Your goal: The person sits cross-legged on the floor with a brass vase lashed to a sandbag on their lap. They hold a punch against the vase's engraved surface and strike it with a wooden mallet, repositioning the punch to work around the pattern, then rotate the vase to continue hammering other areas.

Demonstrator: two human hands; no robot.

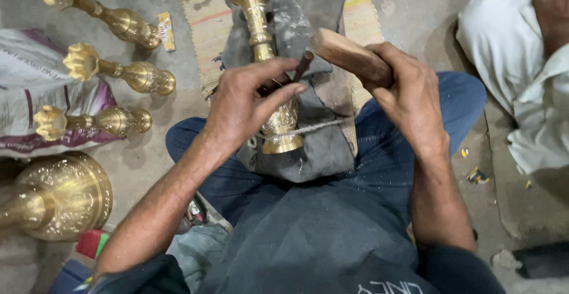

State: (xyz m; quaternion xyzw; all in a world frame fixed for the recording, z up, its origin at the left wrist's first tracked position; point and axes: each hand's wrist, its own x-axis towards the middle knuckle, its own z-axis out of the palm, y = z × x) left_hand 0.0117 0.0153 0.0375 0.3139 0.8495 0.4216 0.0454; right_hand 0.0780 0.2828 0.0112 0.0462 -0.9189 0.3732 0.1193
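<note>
A bare concrete floor [415, 9] fills the room, with a striped woven mat [204, 15] laid on it. A grey cloth pad [323, 134] lies over the seated person's lap and the mat. To the left of the pad a large brass base [65, 193] lies on its side, and beyond it three brass stems [112, 72] lie in a row; to the right of the pad sits another person in white clothing [515, 69].

On the pad lies a brass vase [269, 74], tied down by a cord. The left hand [243, 107] rests over its middle, fingers [278, 95] pinched shut on a thin dark chisel [303, 64] (its tip hidden). The right hand [409, 95], just right of the vase, is wrapped closed around a wooden mallet [347, 54].
</note>
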